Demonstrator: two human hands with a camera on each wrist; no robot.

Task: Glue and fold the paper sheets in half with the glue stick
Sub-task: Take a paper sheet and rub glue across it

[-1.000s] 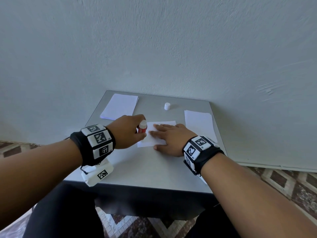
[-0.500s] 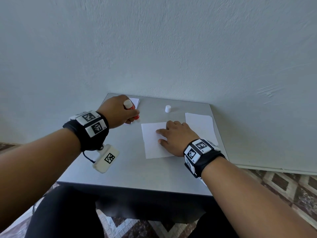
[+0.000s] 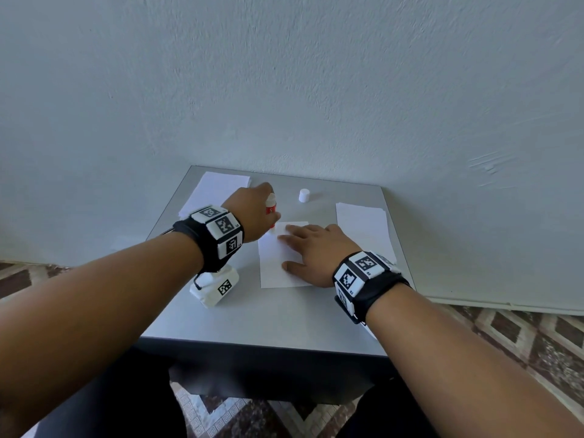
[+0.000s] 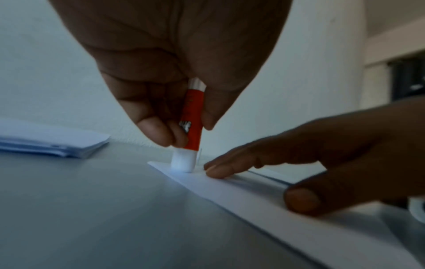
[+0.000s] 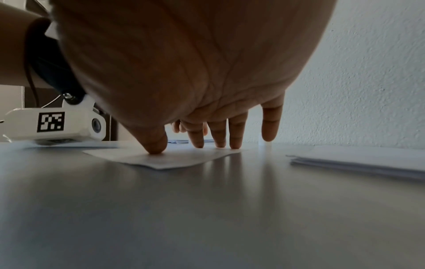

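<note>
While your left hand (image 3: pixel 252 213) was up at the far left pile half a second back, it's now down again with the glue stick (image 4: pixel 192 120) pinched tight, tip touching the sheet's (image 3: pixel 278 263) upper-left corner.

So you're starting a fresh glue pass, I'd guess. Your right hand (image 3: pixel 316 254) lies flat with fingers spread, pinning that sheet mid-frame. Count: one loose sheet, two stacks (upper left (image 3: pixel 215 191), right (image 3: pixel 363 229)), one stick, one white cap (image 3: pixel 304 195).

Each bare arm wears a black wristband (image 3: pixel 202 245) with white blocks printed with black square codes. A small white camera box (image 3: pixel 215 287) hangs under the left one.
</note>
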